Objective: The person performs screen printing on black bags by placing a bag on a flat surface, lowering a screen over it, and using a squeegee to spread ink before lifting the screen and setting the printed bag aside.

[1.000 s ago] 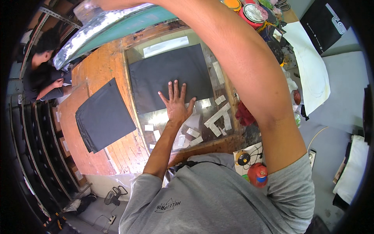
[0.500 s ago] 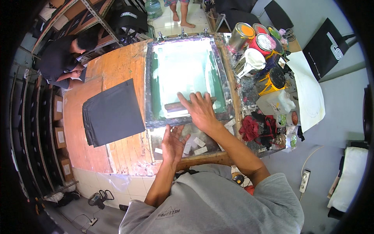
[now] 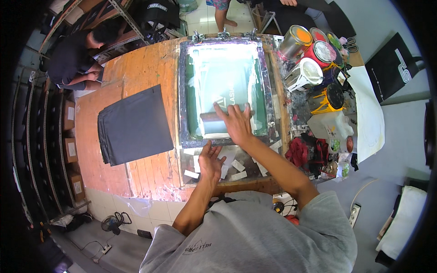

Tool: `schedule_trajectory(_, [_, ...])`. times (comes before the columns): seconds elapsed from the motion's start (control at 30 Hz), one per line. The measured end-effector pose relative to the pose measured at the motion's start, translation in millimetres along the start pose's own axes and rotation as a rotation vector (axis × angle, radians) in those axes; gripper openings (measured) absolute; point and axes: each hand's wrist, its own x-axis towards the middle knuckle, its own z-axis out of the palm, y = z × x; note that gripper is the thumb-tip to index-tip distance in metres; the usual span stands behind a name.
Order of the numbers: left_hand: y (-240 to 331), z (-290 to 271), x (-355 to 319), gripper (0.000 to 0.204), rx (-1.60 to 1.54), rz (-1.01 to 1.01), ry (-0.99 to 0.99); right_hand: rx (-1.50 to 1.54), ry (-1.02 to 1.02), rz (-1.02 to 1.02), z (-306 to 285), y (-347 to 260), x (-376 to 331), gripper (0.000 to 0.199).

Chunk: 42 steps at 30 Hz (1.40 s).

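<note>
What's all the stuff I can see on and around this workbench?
Printing screen frame: one, dark frame with green mesh, lying flat on the bench.
Squeegee: one, grey, on the mesh under the right hand.
Black fabric sheets: a stack, left of the frame.
Wooden bench: one, orange-brown.
Paint cans: several, orange, red, white and yellow, right of the frame.
Red rag: one, right bench edge.
Tape scraps: several, white, near edge below the frame.
Other person: one, in black, far left.
Left hand: on the bench below the frame.
Right hand: on the squeegee.
</note>
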Motion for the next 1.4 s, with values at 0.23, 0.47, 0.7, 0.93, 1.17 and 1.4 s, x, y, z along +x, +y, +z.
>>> schedule_trajectory(0.23, [0,2,2,0.082,0.016,-0.016,0.074,-0.109,0.012,0.080,36,65,122,0.069])
schedule_trajectory(0.47, [-2,-2,3,0.048,-0.023,-0.003,0.105,-0.101,-0.119,0.063,34,105,190,0.067])
schedule_trajectory(0.7, [1,-11,4,0.043,-0.025,-0.012,0.066,-0.139,-0.059,0.020,22,87,167,0.067])
schedule_trajectory(0.93, [14,-2,-9,0.039,-0.013,0.079,-0.007,-0.015,-0.062,-0.021,-42,6,46,0.066])
schedule_trajectory(1.17, [52,22,-39,0.025,-0.032,0.174,-0.154,-0.028,0.017,-0.028,-126,-46,9,0.062])
schedule_trajectory(1.4, [117,53,-13,0.030,-0.067,0.511,-0.597,-0.011,0.324,-0.136,-190,-22,104,0.053])
